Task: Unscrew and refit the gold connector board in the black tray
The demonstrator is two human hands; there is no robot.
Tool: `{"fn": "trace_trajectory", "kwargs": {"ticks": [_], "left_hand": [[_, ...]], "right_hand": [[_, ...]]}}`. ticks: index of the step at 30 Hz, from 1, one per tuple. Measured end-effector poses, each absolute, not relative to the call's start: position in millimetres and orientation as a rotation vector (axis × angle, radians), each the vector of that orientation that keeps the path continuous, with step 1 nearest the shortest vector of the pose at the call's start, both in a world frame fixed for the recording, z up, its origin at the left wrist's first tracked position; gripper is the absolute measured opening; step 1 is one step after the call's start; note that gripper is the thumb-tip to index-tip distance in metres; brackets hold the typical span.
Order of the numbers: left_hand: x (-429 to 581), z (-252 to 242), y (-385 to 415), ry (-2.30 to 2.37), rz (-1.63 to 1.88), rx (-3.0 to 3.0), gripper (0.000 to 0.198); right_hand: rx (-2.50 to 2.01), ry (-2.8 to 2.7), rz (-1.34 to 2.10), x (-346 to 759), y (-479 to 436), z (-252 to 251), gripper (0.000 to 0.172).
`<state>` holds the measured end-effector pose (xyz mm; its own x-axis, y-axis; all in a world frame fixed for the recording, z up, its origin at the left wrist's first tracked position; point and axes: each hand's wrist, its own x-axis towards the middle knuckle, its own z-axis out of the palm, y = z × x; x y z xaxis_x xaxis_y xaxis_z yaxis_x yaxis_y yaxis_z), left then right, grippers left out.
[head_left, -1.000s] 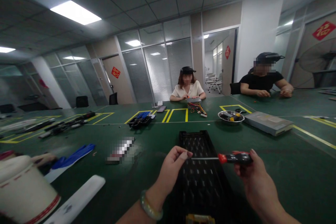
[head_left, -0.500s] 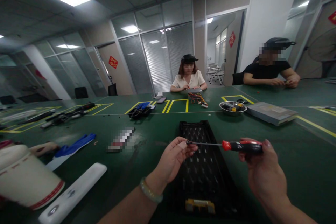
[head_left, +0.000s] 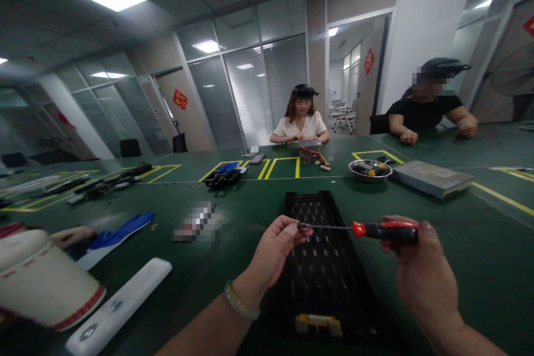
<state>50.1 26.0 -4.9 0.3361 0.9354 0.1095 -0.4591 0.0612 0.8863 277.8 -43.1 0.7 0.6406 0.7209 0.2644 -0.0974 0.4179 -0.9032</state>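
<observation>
A screwdriver (head_left: 386, 231) with a red and black handle lies level in the air, its shaft pointing left. My right hand (head_left: 425, 272) is closed around the handle. At the tip, the thumb and forefinger of my left hand (head_left: 275, 250) are pinched together on a small dark piece, too small to name. Beneath both hands, a long black plastic case (head_left: 323, 278) with rows of slots lies on the green table (head_left: 233, 300). A yellow connector (head_left: 318, 325) sits at its near end.
Left of me stand a cream container (head_left: 45, 281), a long white device (head_left: 120, 306) and a blue-and-white glove (head_left: 120, 233) beside another person's hand (head_left: 73, 236). Farther off are a metal bowl (head_left: 370, 178) of parts, a grey box (head_left: 434, 178) and two seated people.
My hands and the screwdriver stay almost in place. Across the table, the person in black has moved their hands apart.
</observation>
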Motion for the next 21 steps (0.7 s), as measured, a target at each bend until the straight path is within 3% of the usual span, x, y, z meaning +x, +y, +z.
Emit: {"fn": "trace_trajectory", "kwargs": {"ticks": [5, 21], "left_hand": [[51.3, -6.4, 27.8, 0.632, 1.193, 1.001, 0.016], [51.1, -8.8, 33.8, 0.504, 1.289, 0.786, 0.022]], "right_hand": [[-0.940, -0.818, 0.574, 274.0, -44.3, -2.1, 0.037], [-0.949, -0.741, 0.934, 266.7, -41.1, -7.9, 0.045]]}}
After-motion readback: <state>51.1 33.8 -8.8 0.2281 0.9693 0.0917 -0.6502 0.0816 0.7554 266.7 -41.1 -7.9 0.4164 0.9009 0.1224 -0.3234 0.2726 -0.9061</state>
